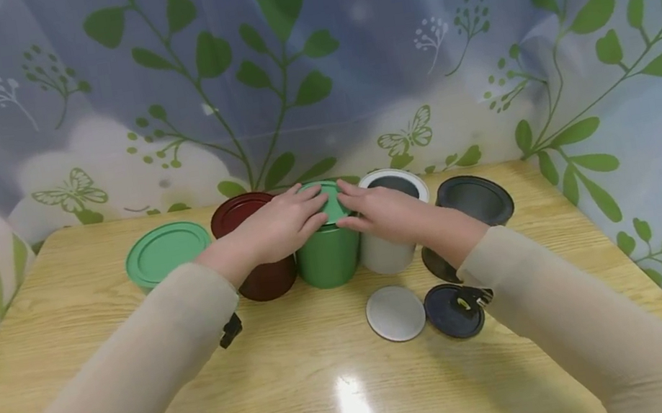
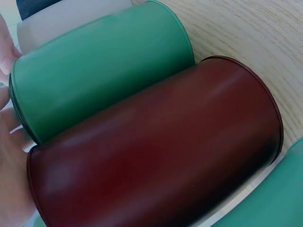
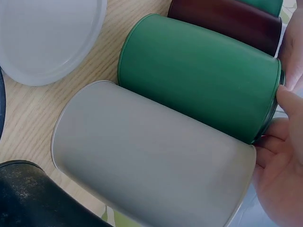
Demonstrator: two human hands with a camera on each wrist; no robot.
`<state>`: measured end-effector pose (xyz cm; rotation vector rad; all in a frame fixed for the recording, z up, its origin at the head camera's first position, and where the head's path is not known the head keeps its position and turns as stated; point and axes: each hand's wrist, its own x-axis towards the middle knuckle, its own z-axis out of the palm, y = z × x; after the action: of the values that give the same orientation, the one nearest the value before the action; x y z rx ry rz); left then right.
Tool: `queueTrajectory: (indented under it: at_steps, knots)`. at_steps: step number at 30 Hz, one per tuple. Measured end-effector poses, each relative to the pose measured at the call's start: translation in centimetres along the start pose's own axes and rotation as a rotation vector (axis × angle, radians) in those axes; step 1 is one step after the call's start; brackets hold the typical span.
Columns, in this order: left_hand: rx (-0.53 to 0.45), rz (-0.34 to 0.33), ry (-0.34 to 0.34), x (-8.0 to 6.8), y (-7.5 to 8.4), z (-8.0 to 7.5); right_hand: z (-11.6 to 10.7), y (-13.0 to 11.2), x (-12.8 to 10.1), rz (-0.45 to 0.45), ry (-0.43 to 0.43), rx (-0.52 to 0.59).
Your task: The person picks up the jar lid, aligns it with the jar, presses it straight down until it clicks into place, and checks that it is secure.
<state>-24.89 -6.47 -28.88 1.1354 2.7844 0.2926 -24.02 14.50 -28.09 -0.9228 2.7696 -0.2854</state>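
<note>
Head view shows the left hand (image 1: pixel 278 226) and the right hand (image 1: pixel 386 214) lying together on the green lid (image 1: pixel 326 201), which sits on top of the green can (image 1: pixel 330 254); the fingers of both hands are nearly straight and press flat on the lid from the two sides, with the fingertips almost meeting over its middle. The green can stands upright near the far edge of the wooden table (image 1: pixel 309 393), and in the wrist views it touches the dark red can (image 2: pixel 156 156) on its left and the grey can (image 3: pixel 151 161) on its right. From the head view it is not possible to tell if the lid is fully seated all around the rim. If the pressure is uneven, the lid could tilt and jam on one side, and a hard push could slide the can against its neighbours, because they stand so tight. Further out, a second green lid (image 1: pixel 167 251) lies to the left of the red can, a black can (image 1: pixel 476 200) stands on the right, and a grey lid (image 1: pixel 396 313) and a black lid (image 1: pixel 454 311) lie flat in front, touching or almost touching each other. A curtain with green leaves (image 1: pixel 293 59) hangs behind the table.
</note>
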Motion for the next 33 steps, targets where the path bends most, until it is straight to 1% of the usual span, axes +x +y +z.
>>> queueTrajectory:
  at_steps: [4, 10, 16, 19, 22, 26, 31, 33]
  knots:
    - [0.015, -0.001, 0.019, 0.0, -0.1, 0.4, -0.1, -0.1, 0.1, 0.005, -0.015, -0.007]
    - [0.068, 0.003, 0.036, -0.1, -0.1, 1.0, 0.0, -0.3, 0.2, 0.021, -0.047, -0.024]
    - [0.13, 0.012, 0.081, -0.2, -0.2, 1.4, 0.4, -0.4, 0.3, 0.034, -0.064, -0.043]
    - [0.158, -0.013, 0.095, -0.2, -0.3, 1.5, 0.4, -0.4, 0.4, 0.032, -0.055, -0.055]
    - [0.168, -0.056, 0.088, -0.4, -0.4, 1.5, 0.3, -0.5, 0.5, 0.035, -0.06, -0.058]
    - [0.133, -0.101, 0.058, -0.6, -0.2, 1.4, 0.2, -0.6, 0.5, 0.039, -0.068, -0.052]
    - [0.043, -0.124, 0.004, -0.3, 0.2, 0.9, 0.1, -0.8, 0.6, 0.03, -0.071, -0.039]
    - [0.027, -0.126, -0.014, -0.3, 0.3, 0.8, 0.1, -0.9, 0.7, 0.027, -0.078, -0.036]
